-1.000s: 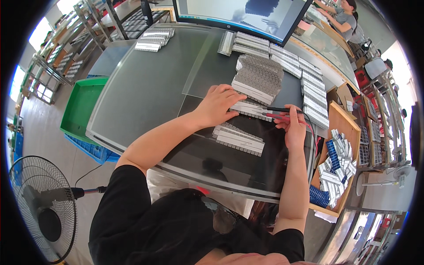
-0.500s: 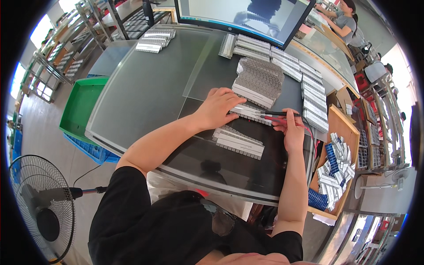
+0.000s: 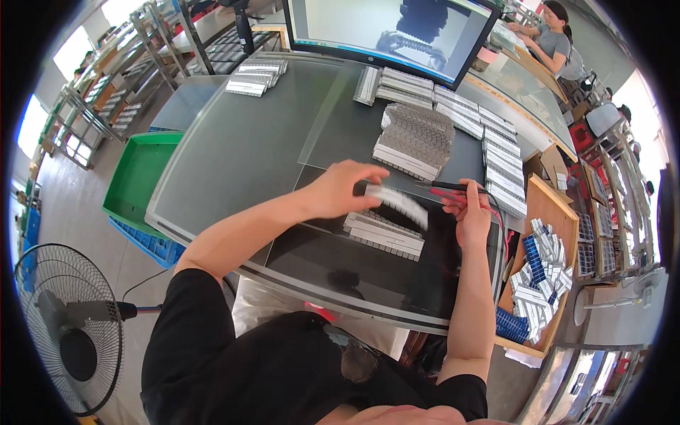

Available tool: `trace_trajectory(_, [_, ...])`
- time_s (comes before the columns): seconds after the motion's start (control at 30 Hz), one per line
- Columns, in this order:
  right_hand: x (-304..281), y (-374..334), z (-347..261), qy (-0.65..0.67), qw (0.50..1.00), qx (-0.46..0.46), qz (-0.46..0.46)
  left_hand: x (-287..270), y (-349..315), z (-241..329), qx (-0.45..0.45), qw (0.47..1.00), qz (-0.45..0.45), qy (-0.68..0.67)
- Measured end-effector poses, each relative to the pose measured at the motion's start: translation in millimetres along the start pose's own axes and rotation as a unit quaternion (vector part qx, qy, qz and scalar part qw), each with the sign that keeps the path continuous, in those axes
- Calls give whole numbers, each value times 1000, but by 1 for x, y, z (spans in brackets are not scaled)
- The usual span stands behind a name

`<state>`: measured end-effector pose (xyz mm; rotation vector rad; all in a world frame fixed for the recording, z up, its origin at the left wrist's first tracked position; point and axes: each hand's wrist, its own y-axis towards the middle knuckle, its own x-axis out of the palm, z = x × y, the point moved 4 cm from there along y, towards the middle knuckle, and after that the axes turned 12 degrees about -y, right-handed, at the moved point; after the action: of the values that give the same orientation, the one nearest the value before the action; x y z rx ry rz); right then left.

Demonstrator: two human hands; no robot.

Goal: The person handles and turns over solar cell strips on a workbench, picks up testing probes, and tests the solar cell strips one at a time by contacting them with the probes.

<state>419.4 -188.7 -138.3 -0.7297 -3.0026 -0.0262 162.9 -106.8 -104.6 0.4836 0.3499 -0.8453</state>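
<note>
My left hand (image 3: 346,188) pinches one end of a pale segmented strip (image 3: 401,204), lifted and smeared by motion. It hangs just above a small group of similar strips (image 3: 386,236) lying on the dark table top (image 3: 312,249). To the right, my right hand (image 3: 470,214) grips a pair of test probes together, a black probe (image 3: 448,186) and a red probe (image 3: 453,195). Their tips point left and are apart from the strip. Beyond both hands stands a thick stack of grey and white strips (image 3: 413,142).
Rows of strips (image 3: 504,166) line the table's right and far sides, below a monitor (image 3: 397,35). A wooden box (image 3: 551,185) holds jumbled white and blue strips. Left are a green crate (image 3: 117,185) and a fan (image 3: 74,333). A co-worker (image 3: 551,44) sits at the far right.
My left hand has lifted the strip off the table and drawn it nearer to me. The probes have come off the strip, while my right hand has barely moved.
</note>
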Motion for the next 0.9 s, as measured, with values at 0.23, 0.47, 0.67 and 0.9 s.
trace_trajectory(0.23, [3,0,0,-9,1000,1,-23,15,-44,15,47,988,-66,129])
trace_trajectory(0.47, [3,0,1,-28,999,3,-18,9,31,-20,83,972,57,211])
trace_trajectory(0.67, [3,0,-2,-28,999,4,-15,8,52,-29,132,951,79,268])
trace_trajectory(0.9, [1,0,-2,-28,1000,1,-11,13,28,-15,162,943,63,285])
